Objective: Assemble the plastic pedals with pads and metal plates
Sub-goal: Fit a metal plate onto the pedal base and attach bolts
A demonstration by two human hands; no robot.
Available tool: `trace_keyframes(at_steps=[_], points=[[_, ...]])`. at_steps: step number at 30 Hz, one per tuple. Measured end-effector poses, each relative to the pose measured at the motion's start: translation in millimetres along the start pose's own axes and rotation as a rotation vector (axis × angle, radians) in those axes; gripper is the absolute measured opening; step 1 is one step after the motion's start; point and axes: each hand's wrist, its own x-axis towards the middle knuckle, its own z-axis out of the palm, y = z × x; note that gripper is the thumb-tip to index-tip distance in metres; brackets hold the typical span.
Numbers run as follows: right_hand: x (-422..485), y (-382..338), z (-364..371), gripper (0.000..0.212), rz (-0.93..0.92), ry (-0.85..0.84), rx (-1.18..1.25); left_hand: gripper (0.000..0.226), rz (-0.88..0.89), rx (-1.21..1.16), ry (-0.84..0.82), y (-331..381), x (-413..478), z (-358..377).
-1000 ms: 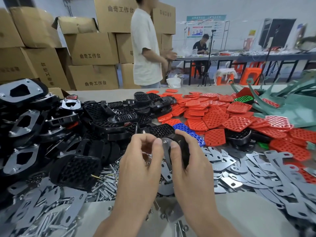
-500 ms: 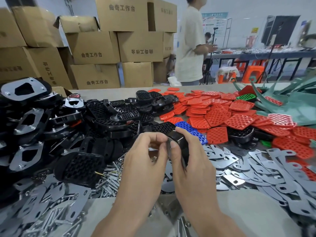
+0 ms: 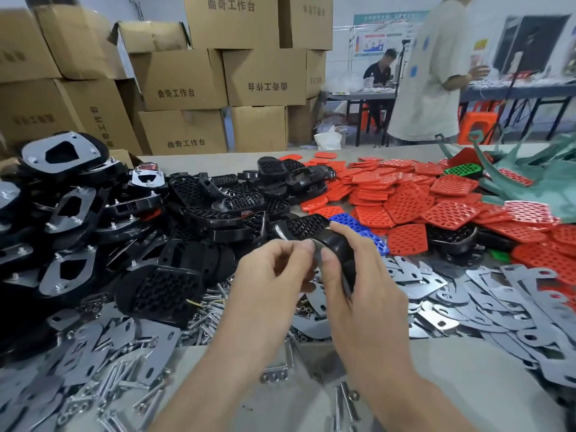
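Note:
My right hand (image 3: pixel 352 282) grips a black plastic pedal (image 3: pixel 338 244) held on edge above the table's middle, with a metal plate (image 3: pixel 318 260) against its near face. My left hand (image 3: pixel 274 272) has its fingertips curled and pinched at the plate's top edge, beside my right thumb; what it pinches is too small to tell. Loose black pedals (image 3: pixel 215 210) lie in a heap behind my hands. Red pads (image 3: pixel 408 204) spread across the right, with a blue pad (image 3: pixel 358 229) just behind the held pedal. Loose metal plates (image 3: pixel 486 294) cover the right near side.
Assembled pedals with plates (image 3: pixel 62 188) are stacked at the left. Bolts (image 3: pixel 124 381) and more plates lie at the near left. Green plastic parts (image 3: pixel 536 179) sit far right. Cardboard boxes (image 3: pixel 187 79) stand behind. A person in a white shirt (image 3: pixel 433 73) walks beyond the table.
My hands stay together on the pedal, with the left fingertips shifting slightly at the plate's edge. The person in the white shirt has walked from the middle to the right.

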Motion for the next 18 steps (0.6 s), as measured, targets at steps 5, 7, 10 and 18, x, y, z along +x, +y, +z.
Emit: trace_keyframes(at_steps=[5,7,10,18], points=[[-1.4,2.8,-0.2,0.034,0.022,0.020,0.087,0.013,0.487,0.581,0.131,-6.8,-5.2,-2.5],[-1.2,3.4,-0.7,0.031,0.008,0.023,0.068,0.006,0.438,0.472,0.129,-7.3,-4.8,-1.4],[0.6,3.3,-1.4,0.035,-0.035,0.040,0.033,0.006,0.198,0.145,0.116,-1.2,-5.5,5.4],[0.9,5.1,-2.5,0.037,-0.107,0.026,-0.034,0.026,-0.334,-0.519,-0.108,9.6,-2.0,1.8]])
